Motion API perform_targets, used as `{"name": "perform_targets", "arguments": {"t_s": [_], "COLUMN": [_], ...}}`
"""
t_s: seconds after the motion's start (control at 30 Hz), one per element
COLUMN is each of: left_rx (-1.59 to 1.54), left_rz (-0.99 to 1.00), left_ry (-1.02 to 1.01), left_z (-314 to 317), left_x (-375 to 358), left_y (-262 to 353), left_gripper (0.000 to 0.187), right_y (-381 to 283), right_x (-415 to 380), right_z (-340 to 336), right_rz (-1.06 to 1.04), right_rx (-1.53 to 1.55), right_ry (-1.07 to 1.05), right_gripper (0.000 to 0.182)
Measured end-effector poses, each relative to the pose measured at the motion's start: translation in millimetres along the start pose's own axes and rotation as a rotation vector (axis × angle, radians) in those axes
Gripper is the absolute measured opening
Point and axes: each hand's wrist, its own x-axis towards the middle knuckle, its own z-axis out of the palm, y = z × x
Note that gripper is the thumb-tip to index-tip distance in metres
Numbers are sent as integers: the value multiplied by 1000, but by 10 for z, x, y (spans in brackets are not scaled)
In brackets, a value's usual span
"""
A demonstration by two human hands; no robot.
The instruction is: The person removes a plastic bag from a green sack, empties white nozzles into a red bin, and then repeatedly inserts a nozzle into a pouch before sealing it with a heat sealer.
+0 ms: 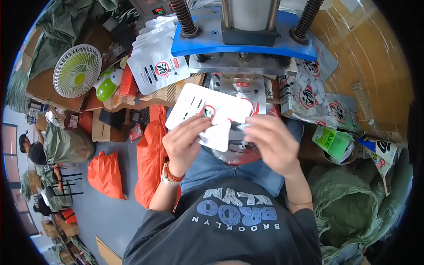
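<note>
My left hand (183,139), with a red bead bracelet at the wrist, is closed on a white-silver flat pouch (183,106) with a red circle and black print. A pale flap (217,134) sticks out below the pouch near the fingertips. My right hand (276,143) is at the pouch's right side, blurred by motion, its fingers curled beside a small grey piece (238,126); what they pinch is not clear. Behind the hands, another silver pouch (258,86) lies under the metal plate of a blue press (203,42).
A stack of printed pouches (152,53) stands left of the press, near a green-white fan (77,70). More pouches (307,95) lie at the right. Below them are a green AXE packet (331,142) and an open green sack (349,216). Orange bags (108,172) rest on the floor.
</note>
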Motion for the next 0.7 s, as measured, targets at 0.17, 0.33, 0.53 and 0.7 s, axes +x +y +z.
{"name": "perform_targets", "arguments": {"t_s": [0.17,0.33,0.53,0.7], "left_rx": [-162,-506,-1010,-929], "left_rz": [189,-138,-1039,-1094], "left_ry": [-168,-386,-267,-303], "left_z": [-165,429,1003,993], "left_x": [171,86,250,525], "left_y": [209,-228,-367,-371], "left_gripper": [28,17,25,22], "right_y": [-148,293,461,1149], "right_x": [128,34,-24,-560], "right_z": [-234,-10,-493,-618], "right_rz": [-97,431,530,838], "right_rx": [210,333,-342,-978], "right_ry": [-101,-84,153,-344], "right_gripper": [14,35,50,34]}}
